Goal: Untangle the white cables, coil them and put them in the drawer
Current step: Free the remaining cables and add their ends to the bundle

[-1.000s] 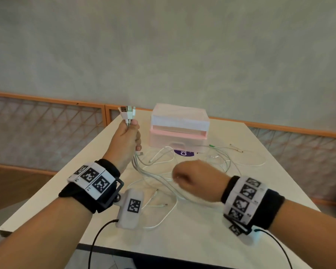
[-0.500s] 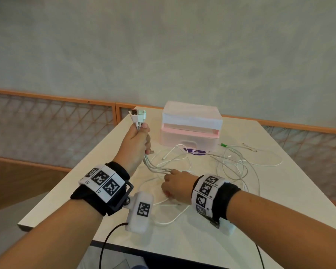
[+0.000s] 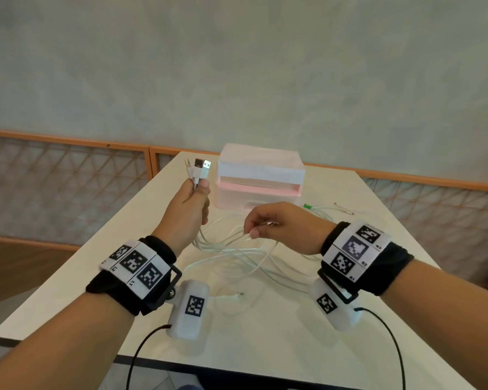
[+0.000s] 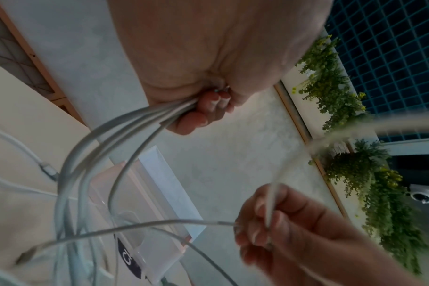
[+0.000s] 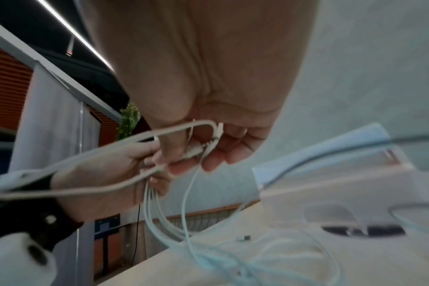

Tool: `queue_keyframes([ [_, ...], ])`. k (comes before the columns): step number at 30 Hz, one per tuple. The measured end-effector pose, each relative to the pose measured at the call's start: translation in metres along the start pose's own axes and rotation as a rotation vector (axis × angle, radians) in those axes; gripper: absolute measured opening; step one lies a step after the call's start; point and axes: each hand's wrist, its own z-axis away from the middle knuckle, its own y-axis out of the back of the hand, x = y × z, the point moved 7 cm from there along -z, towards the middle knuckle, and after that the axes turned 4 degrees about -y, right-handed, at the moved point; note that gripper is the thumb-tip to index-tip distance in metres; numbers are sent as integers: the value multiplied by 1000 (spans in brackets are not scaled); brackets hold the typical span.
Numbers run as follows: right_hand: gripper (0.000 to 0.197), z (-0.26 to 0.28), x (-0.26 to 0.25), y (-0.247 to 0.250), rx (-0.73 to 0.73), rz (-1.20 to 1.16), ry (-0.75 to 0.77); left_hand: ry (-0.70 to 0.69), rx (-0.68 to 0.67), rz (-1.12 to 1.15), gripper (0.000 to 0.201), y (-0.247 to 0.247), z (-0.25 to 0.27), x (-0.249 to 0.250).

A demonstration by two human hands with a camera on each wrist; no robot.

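Left hand [image 3: 190,209] clenches the plug ends, right hand [image 3: 276,225] pinches limp, light white cables [image 3: 237,250]; best gripped near the connectors.

Indoor office-like space, white table [image 3: 350,347], plain grey wall [image 3: 237,66], hanging greenery [image 4: 343,108], ceiling strip light [image 5: 74,32]

The left hand [image 3: 190,205] grips a bunch of white cables [image 3: 228,249] just left of the pink plastic drawer box [image 3: 259,178], their plugs pointing up. In front of that box, the right hand [image 3: 282,225] pinches cable strands above the white desk [image 3: 335,347].
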Motion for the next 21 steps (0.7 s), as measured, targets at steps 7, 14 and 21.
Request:
queue_keyframes([
  [7,13,10,16,8,193,-99,-57,-5,-98,-50,27,-8,3,4],
  [14,10,5,-20,28,340,-158,107,-48,-435,-342,29,-47,20,9],
  [21,25,4,-23,39,434,-166,83,-67,-345,-221,45,-46,22,11],
])
